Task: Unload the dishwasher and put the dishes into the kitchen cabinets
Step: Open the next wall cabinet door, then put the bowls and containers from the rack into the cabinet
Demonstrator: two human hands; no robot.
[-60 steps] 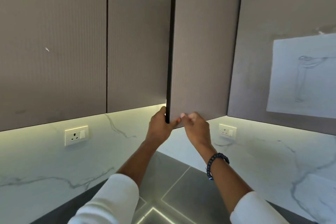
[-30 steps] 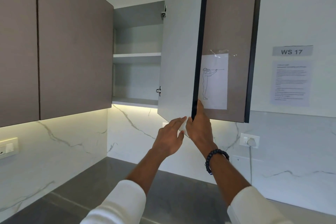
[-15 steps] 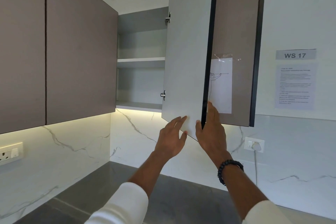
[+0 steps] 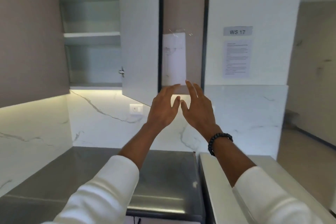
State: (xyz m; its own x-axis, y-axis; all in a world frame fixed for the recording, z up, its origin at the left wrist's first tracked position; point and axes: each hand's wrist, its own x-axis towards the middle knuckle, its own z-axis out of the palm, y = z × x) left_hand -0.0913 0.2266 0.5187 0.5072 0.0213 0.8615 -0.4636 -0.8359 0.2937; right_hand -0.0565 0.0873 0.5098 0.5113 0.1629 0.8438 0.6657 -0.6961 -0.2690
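The upper corner cabinet [image 4: 94, 63] stands open, with two grey shelves bare of dishes. Its door [image 4: 140, 42] swings out toward me, edge-on, and a second taupe door [image 4: 183, 5] behind it carries a taped paper sketch [image 4: 174, 58]. My left hand [image 4: 162, 107] and my right hand [image 4: 197, 107] hover side by side just below the doors' lower edges, fingers spread, holding nothing and off the doors. A dark bead bracelet circles my right wrist. No dishes or dishwasher are in view.
Closed taupe cabinets [image 4: 31, 38] fill the left. A grey countertop [image 4: 163, 172] runs below, backed by white marble with a socket [image 4: 136, 109]. A "WS 17" sign [image 4: 237, 32] and a notice hang on the right wall. A doorway [image 4: 312, 78] opens at far right.
I pulled the cabinet door open with both hands, then let go of it. Both hands have dropped slightly below its edge, and my view has shifted right and down.
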